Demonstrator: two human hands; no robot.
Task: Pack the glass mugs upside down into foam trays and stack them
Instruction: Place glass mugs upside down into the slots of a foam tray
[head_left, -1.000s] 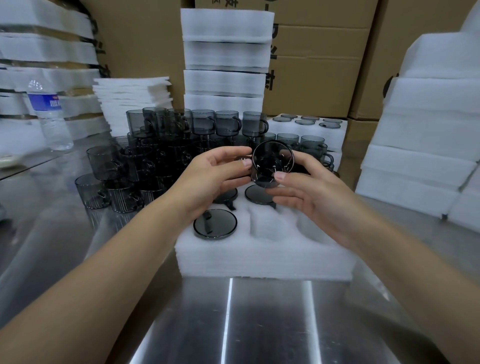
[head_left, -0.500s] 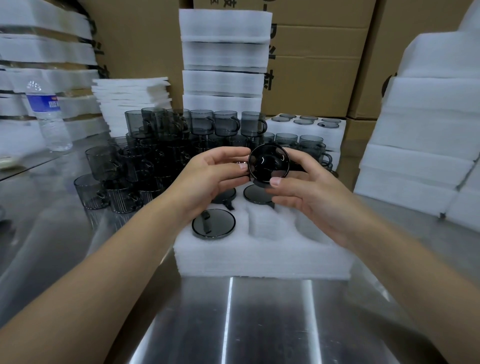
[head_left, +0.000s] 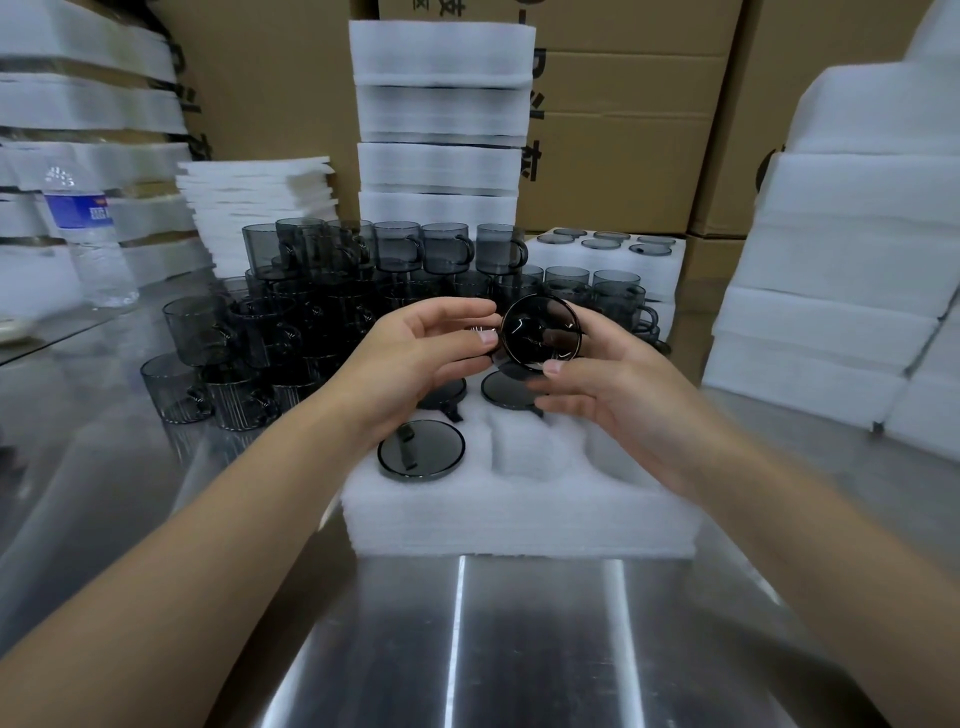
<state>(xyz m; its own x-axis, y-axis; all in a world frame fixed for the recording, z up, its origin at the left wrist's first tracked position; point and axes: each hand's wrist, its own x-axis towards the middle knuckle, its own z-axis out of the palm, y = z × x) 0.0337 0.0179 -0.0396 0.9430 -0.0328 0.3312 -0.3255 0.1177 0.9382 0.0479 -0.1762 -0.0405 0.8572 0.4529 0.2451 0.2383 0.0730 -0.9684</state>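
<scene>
Dark grey see-through glass mugs (head_left: 332, 291) crowd the back of your shiny metal table (head_left: 519, 649), close enough to grab, and the white foam tray (head_left: 519, 514) in front keeps some upside-down mugs (head_left: 421, 449) snug in its holes. Your left hand (head_left: 415, 358) and right hand (head_left: 618, 410) both pinch one grey mug (head_left: 540, 332) by its edges above the tray, likely to check it before it goes in. The black marks on the brown cardboard boxes (head_left: 623, 156) are half hidden, and the blue label (head_left: 78, 210) on the water bottle (head_left: 98, 270) is too blurry to read.
</scene>
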